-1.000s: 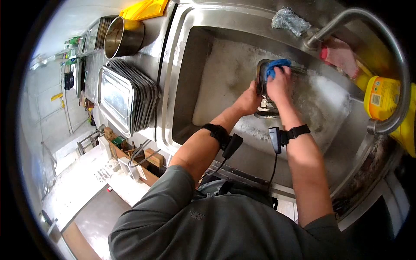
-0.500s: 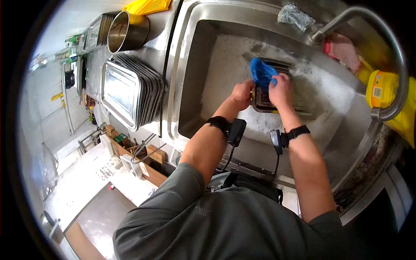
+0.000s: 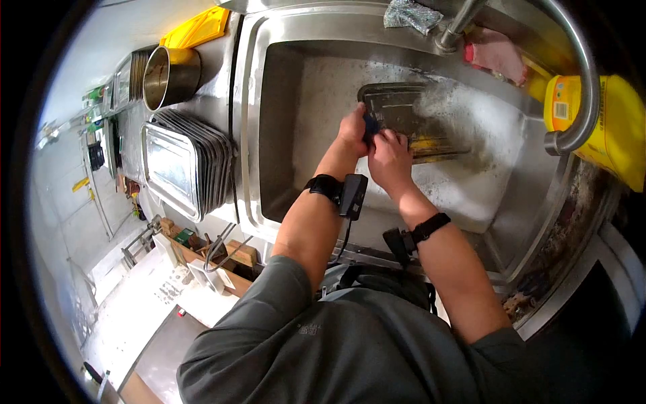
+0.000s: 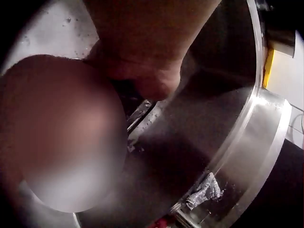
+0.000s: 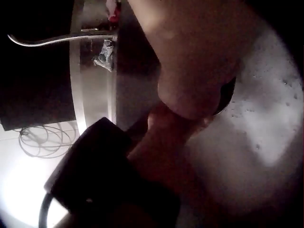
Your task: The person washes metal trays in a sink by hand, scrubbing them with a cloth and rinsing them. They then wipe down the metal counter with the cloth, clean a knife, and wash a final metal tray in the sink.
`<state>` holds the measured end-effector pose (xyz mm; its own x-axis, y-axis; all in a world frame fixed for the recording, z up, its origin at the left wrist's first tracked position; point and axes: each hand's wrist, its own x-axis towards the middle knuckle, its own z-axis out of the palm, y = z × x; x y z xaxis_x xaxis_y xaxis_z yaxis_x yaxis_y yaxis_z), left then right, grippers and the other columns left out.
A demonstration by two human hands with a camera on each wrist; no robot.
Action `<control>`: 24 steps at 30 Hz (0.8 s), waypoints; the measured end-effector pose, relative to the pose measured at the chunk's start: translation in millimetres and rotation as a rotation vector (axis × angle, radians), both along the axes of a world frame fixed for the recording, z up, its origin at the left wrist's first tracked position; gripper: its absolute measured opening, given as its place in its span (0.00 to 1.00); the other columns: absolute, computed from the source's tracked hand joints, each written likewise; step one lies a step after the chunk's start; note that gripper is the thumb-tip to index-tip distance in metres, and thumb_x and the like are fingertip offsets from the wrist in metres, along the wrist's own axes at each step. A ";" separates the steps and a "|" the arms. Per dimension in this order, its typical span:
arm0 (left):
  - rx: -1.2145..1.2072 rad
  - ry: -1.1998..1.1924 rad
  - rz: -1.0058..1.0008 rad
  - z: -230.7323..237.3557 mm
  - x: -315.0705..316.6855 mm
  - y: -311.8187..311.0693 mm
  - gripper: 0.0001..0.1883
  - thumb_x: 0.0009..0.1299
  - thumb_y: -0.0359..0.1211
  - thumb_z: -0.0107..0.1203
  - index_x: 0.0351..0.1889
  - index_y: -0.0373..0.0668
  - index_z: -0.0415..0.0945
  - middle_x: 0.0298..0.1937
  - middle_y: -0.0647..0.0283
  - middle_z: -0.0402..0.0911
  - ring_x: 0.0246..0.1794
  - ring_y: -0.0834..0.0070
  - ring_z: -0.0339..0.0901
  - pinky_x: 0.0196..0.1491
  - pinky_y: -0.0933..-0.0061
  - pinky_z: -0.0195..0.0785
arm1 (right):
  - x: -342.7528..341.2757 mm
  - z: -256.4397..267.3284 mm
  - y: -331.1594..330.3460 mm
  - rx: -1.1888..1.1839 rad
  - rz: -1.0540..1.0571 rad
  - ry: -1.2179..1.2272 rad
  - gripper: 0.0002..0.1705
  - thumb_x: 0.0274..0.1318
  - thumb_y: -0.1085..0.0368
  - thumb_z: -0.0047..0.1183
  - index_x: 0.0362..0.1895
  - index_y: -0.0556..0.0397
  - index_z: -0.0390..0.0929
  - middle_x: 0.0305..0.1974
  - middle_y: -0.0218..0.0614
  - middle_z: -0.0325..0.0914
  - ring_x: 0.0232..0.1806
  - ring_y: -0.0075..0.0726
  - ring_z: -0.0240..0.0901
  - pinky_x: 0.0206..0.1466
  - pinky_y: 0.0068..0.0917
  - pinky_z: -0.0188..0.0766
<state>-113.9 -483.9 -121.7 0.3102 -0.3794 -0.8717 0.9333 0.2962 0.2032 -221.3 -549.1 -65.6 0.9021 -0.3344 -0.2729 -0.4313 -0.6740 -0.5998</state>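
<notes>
A rectangular metal tray (image 3: 402,102) lies tilted in the sudsy water of the sink (image 3: 279,81). At its left edge my left hand (image 3: 352,130) grips the rim, thumb up. My right hand (image 3: 390,159) has curled fingers on a blue cloth (image 3: 371,125), close beside the left hand at the tray's near-left corner. Most of the cloth is hidden between the two hands. In both wrist views the hands are dark and their fingers largely hidden.
A stack of metal trays (image 3: 171,161) stands left of the sink, with a metal pot (image 3: 156,84) behind it. A curved faucet (image 3: 587,74) arches at the right, near a yellow bottle (image 3: 609,121). Crumpled silvery scrubber (image 3: 412,16) and pink cloth (image 3: 496,54) lie along the back rim.
The blue cloth went from the tray's far part to its near-left corner, bunched up. My right hand moved left and nearer, up to the left hand. The camera view shifted.
</notes>
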 end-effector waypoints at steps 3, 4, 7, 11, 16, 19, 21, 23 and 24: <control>0.156 -0.010 -0.025 -1.9 -3.1 -4.5 0.23 0.75 0.46 0.39 0.50 0.34 0.71 0.45 0.50 0.79 0.40 0.56 0.78 0.46 0.52 0.72 | -17.8 -7.9 0.0 -0.012 0.040 -0.081 0.09 0.53 0.62 0.52 0.38 0.50 0.76 0.50 0.38 0.69 0.56 0.55 0.61 0.54 0.59 0.61; 0.232 -0.015 -0.009 6.3 -4.4 -7.7 0.23 0.77 0.45 0.37 0.51 0.32 0.71 0.48 0.49 0.78 0.44 0.54 0.78 0.50 0.51 0.71 | -21.8 -11.0 0.4 -0.046 0.064 -0.111 0.09 0.52 0.62 0.53 0.37 0.51 0.76 0.50 0.38 0.69 0.55 0.54 0.61 0.53 0.59 0.62; 0.496 -0.096 -0.076 14.0 -12.3 -7.4 0.23 0.76 0.44 0.40 0.52 0.30 0.69 0.47 0.50 0.78 0.41 0.57 0.79 0.45 0.53 0.73 | -41.6 -19.0 -7.4 -0.089 0.101 -0.127 0.10 0.51 0.63 0.54 0.38 0.52 0.75 0.50 0.38 0.69 0.54 0.55 0.61 0.52 0.57 0.63; 0.580 -0.208 -0.229 -24.6 -28.4 10.7 0.26 0.75 0.46 0.43 0.53 0.27 0.68 0.48 0.51 0.77 0.42 0.60 0.78 0.44 0.56 0.73 | -58.0 -46.3 -46.4 -0.095 0.069 0.024 0.10 0.53 0.62 0.53 0.39 0.51 0.75 0.51 0.41 0.68 0.56 0.55 0.60 0.54 0.56 0.62; 0.715 -0.502 -0.418 -23.8 -26.6 4.9 0.31 0.73 0.52 0.40 0.54 0.29 0.71 0.49 0.44 0.78 0.50 0.55 0.76 0.50 0.60 0.67 | -74.8 -113.4 -103.3 -0.134 -0.213 0.208 0.12 0.59 0.63 0.50 0.45 0.53 0.74 0.53 0.47 0.68 0.56 0.57 0.63 0.57 0.52 0.63; 0.884 -0.640 -0.946 43.1 -12.0 -12.3 0.31 0.74 0.51 0.37 0.60 0.30 0.63 0.59 0.42 0.70 0.59 0.51 0.69 0.56 0.61 0.63 | -55.5 -144.5 -130.9 -0.330 -0.262 0.435 0.17 0.60 0.64 0.49 0.51 0.59 0.73 0.54 0.51 0.70 0.52 0.57 0.69 0.55 0.50 0.67; 0.681 -0.434 -0.716 35.6 -9.9 -6.3 0.34 0.75 0.52 0.35 0.65 0.30 0.57 0.65 0.41 0.63 0.67 0.51 0.61 0.63 0.62 0.57 | -11.1 -134.7 -156.1 -0.023 -0.499 0.587 0.18 0.61 0.63 0.48 0.50 0.62 0.74 0.54 0.56 0.71 0.53 0.56 0.70 0.54 0.49 0.70; 0.688 -0.497 -0.737 23.9 -7.9 -2.4 0.35 0.75 0.53 0.35 0.65 0.30 0.57 0.66 0.42 0.63 0.67 0.51 0.61 0.63 0.62 0.57 | 21.5 -121.0 -172.1 0.061 -0.466 0.604 0.22 0.60 0.60 0.50 0.55 0.58 0.69 0.58 0.54 0.67 0.57 0.56 0.67 0.55 0.50 0.69; 0.680 -0.551 -0.758 21.2 -8.6 -1.6 0.36 0.75 0.55 0.34 0.66 0.30 0.57 0.66 0.42 0.63 0.67 0.52 0.61 0.62 0.62 0.58 | 29.1 -121.4 -166.7 0.066 -0.469 0.603 0.22 0.60 0.60 0.50 0.55 0.58 0.69 0.58 0.54 0.67 0.57 0.56 0.67 0.55 0.50 0.69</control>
